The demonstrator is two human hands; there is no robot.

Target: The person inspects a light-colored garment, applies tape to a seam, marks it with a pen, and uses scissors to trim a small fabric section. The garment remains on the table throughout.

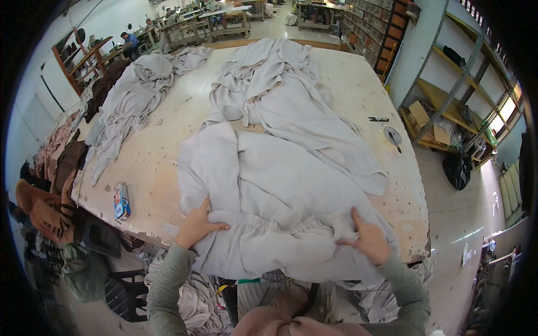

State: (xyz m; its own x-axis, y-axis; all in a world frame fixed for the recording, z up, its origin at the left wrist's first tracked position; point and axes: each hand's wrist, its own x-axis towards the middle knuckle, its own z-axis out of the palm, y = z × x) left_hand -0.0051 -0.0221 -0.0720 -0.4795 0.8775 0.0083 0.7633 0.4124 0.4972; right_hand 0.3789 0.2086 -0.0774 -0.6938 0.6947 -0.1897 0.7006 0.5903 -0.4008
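A pale grey garment (pixel 274 168) is spread across the near part of the table, creased and folded in places. Along its near side runs a gathered, elastic-looking band (pixel 269 225). My left hand (pixel 197 225) rests on the cloth at the left of this band, thumb stretched away from the fingers. On the right side, my right hand (pixel 368 239) lies on the same cloth, its thumb and fingers apart. Neither hand grips anything that I can see. Beyond the garment, more pale grey cloth (pixel 280 84) is heaped in loose folds.
The worn table (pixel 162 148) also carries another grey cloth pile (pixel 137 84), a small blue box (pixel 121 200), a round clear object (pixel 392 135) and a dark slim tool (pixel 379 119). Metal shelving (pixel 448 103) stands to the right. A black chair (pixel 126 297) is at lower left.
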